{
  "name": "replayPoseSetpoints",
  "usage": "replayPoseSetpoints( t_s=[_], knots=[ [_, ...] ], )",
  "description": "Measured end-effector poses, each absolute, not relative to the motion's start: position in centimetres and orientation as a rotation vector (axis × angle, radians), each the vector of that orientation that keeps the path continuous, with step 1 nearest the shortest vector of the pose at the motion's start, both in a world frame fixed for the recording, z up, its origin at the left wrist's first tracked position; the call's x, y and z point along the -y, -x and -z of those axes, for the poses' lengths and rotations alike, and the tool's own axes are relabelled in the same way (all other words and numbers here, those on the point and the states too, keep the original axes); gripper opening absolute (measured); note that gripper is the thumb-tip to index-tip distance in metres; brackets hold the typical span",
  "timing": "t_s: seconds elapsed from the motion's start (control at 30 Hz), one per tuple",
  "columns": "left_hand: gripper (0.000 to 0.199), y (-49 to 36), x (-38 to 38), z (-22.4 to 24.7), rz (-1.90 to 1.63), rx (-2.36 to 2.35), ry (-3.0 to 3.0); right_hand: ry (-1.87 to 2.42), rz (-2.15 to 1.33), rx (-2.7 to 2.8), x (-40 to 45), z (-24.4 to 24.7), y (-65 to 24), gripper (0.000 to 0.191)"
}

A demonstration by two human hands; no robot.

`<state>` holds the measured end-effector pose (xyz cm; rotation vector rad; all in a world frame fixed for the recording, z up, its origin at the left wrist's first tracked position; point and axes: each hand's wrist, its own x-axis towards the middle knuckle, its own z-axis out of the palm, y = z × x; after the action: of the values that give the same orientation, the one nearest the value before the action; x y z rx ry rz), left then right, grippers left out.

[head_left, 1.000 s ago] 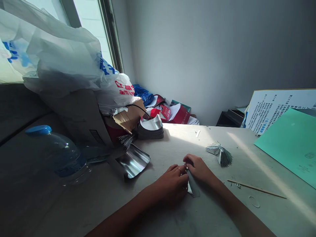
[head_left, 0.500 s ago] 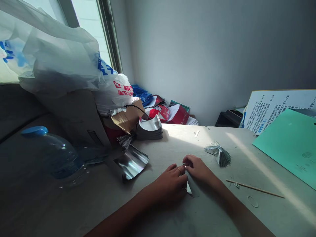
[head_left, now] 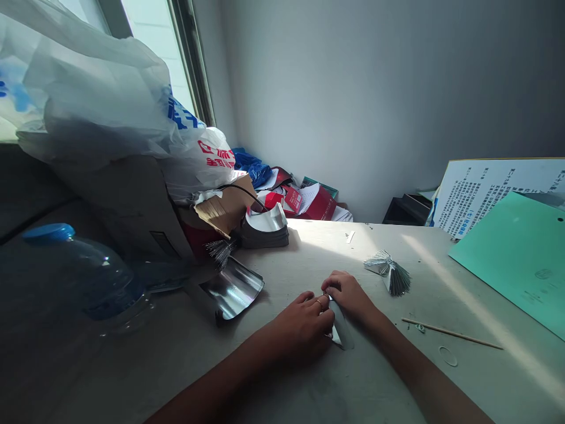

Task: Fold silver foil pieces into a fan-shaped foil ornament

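My left hand (head_left: 302, 327) and my right hand (head_left: 348, 294) meet at the middle of a pale table (head_left: 282, 377), pinching a piece of silvery foil (head_left: 341, 330) between their fingers. The foil's lower end sticks out below them, and its upper part is hidden by my fingers. A ring sits on one left finger. To the right of my right hand lies a pleated foil fan (head_left: 391, 274), not touching it. Further left rests a curved sheet of shiny foil (head_left: 232, 288).
Left of my hands stand a blue-capped plastic water bottle (head_left: 83, 277), a stack of foil pieces (head_left: 265, 232) and a cardboard box (head_left: 132, 206) under a white plastic bag (head_left: 88, 88). A wooden skewer (head_left: 450, 333), rubber band (head_left: 448, 355) and green folder (head_left: 516, 259) lie right.
My hands stay on the foil piece, with small shifts of the fingers. The whole scene sits slightly further left and higher in the view, as the camera has moved a little.
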<state>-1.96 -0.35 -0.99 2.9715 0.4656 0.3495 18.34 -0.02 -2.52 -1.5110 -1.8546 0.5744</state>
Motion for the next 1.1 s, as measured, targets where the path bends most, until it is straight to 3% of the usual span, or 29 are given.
replayPoseSetpoints(
  t_s=[0.17,0.3,0.53,0.87,1.1],
  knots=[
    [0.01,2.1,0.3,1.6,-0.484,-0.473,-2.955,1.522,-0.546,1.878,0.4,2.2,-18.6,0.013],
    [0.006,2.5,-0.2,1.3,-0.501,-0.423,-2.899,1.47,-0.721,2.043,1.9,0.3,-20.3,0.012],
    [0.008,3.4,-1.8,1.1,-0.51,-0.62,-2.904,1.474,-0.805,2.384,3.3,-1.7,-20.5,0.061],
    [0.02,3.5,-2.2,1.4,-0.54,-0.616,-2.865,1.356,-0.344,2.472,2.9,0.1,-18.6,0.018],
    [0.031,3.6,-2.0,1.0,-0.513,-0.646,-2.845,1.334,-0.71,2.4,3.3,-0.9,-19.0,0.051]
  ],
)
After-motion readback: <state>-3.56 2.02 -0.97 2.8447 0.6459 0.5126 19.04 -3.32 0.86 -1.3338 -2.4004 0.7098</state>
